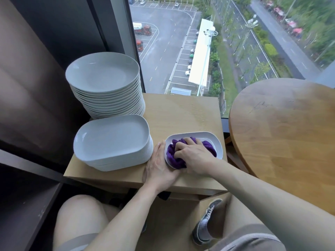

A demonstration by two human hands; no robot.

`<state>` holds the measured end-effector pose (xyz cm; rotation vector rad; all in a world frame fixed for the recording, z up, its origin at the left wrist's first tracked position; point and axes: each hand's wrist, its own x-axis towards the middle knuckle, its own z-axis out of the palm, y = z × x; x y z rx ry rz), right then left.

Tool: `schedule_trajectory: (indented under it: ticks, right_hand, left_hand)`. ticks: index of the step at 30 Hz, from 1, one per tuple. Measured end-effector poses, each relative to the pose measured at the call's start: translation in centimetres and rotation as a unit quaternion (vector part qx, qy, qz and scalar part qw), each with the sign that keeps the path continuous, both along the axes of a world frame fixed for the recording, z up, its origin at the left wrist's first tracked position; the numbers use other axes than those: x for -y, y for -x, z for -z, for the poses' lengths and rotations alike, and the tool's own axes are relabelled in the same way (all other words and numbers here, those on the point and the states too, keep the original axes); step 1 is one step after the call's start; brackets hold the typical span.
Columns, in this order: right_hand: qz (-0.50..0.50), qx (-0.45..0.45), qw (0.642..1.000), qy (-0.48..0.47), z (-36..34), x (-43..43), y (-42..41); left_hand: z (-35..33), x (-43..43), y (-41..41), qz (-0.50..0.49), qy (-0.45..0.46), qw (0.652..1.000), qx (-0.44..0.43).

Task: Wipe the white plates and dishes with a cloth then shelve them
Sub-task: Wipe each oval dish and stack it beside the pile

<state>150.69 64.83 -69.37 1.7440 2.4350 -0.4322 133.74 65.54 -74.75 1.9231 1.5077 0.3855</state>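
Purple cloth (174, 157) clutched in the right hand (194, 153) scrubs one dish (216, 142), flat left hand (159, 165) bracing it; stacks (112, 142) beside it unshelved.

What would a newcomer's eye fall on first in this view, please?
The crumpled purple cloth stands out first, gripped by the right hand inside a small white rounded-rectangular dish at the near right of the pale wooden side table, while the left hand rests against the dish's left edge. At the table's left rise a tall stack of round white plates and, nearer, a lower stack of white rounded-rectangular dishes.
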Motion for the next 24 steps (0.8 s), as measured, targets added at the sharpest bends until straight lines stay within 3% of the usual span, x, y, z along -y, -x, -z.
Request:
schedule_trajectory:
  ticks: [7,12,15,20,24]
  right_hand:
    - [0.117,0.023,0.993,0.018,-1.2,1.8,-4.3]
    - [0.253,-0.018,0.963,-0.091,-0.2,4.0,-6.1]
    - [0.281,-0.083,0.945,-0.142,0.5,5.6,-6.2]
    - [0.296,-0.125,0.936,-0.145,1.0,7.1,-5.7]
    - [0.305,-0.138,0.930,-0.154,1.1,7.7,-5.0]
  left_hand:
    - [-0.9,0.3,0.1,0.019,0.011,1.000,-0.011]
    - [-1.2,0.2,0.2,0.021,0.040,0.999,0.003]
    - [-1.6,0.4,0.3,0.017,0.052,0.998,0.031]
    - [-3.3,1.9,-0.1,-0.003,0.035,0.996,0.082]
    - [-4.4,3.2,-1.0,-0.048,0.054,0.979,0.191]
